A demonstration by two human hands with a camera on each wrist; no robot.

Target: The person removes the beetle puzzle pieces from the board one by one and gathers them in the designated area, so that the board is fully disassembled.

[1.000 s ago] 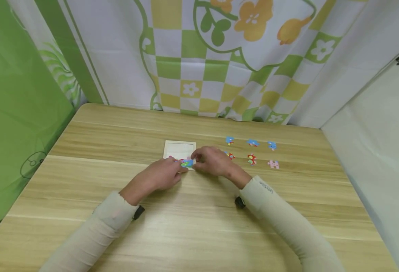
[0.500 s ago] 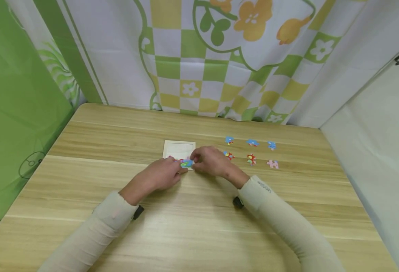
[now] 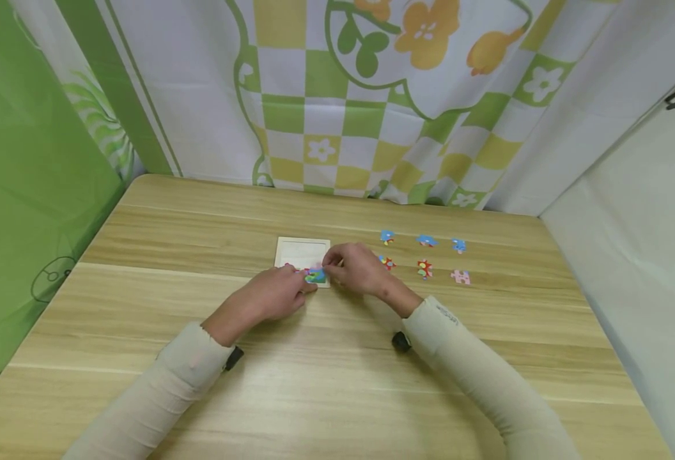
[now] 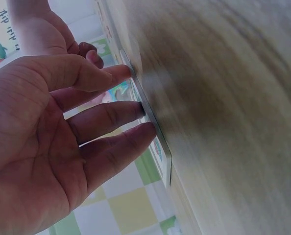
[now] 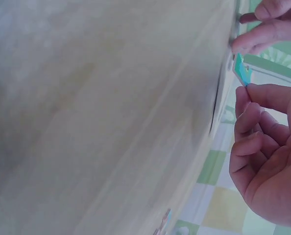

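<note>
A shallow square wooden puzzle tray (image 3: 304, 240) lies on the table, its near part covered by the hands. My right hand (image 3: 357, 268) pinches a blue-green puzzle piece (image 5: 242, 71) between thumb and index finger, at the tray's near right corner. In the right wrist view that piece is tilted, one edge raised. My left hand (image 3: 271, 292) lies over the near left of the tray. Its fingertips (image 4: 148, 131) rest on the tray's edge, the fingers nearly straight. A bit of pink and red print shows in the tray beside the left fingers; the rest there is hidden.
To the right lie loose puzzle pieces in two rows: blue ones such as a blue piece (image 3: 427, 241) behind, and a red piece (image 3: 424, 269) and a pink piece (image 3: 461, 276) in front. A patterned curtain (image 3: 326, 115) hangs along the table's (image 3: 326, 396) far edge.
My right hand has shifted slightly up and away with its fingers, and the puzzle piece it pinches has tilted a little. The left hand stays in place.
</note>
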